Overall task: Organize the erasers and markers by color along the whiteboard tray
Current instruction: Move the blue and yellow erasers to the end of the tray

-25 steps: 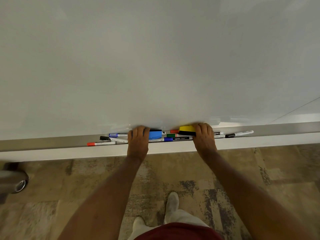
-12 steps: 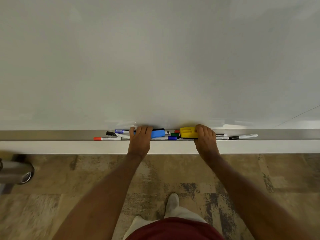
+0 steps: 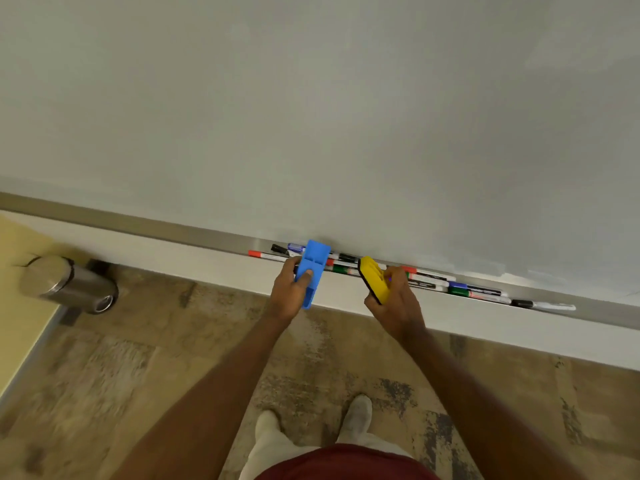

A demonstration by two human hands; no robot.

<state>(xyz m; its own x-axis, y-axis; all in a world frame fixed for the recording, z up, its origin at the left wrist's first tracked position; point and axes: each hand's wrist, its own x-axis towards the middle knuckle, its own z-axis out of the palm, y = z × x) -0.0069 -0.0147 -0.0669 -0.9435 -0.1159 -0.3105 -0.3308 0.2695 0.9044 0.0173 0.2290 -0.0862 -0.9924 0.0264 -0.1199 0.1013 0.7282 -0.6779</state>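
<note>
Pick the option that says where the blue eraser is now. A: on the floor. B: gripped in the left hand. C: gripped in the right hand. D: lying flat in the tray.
B: the left hand grips the blue eraser, lifted off the tray.

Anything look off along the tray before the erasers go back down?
Nothing is damaged or spilled. The markers lie jumbled in the whiteboard tray, colors mixed and some overlapping, so they are not yet sorted. The left hand holds the blue eraser; the right hand holds the yellow eraser.
</note>
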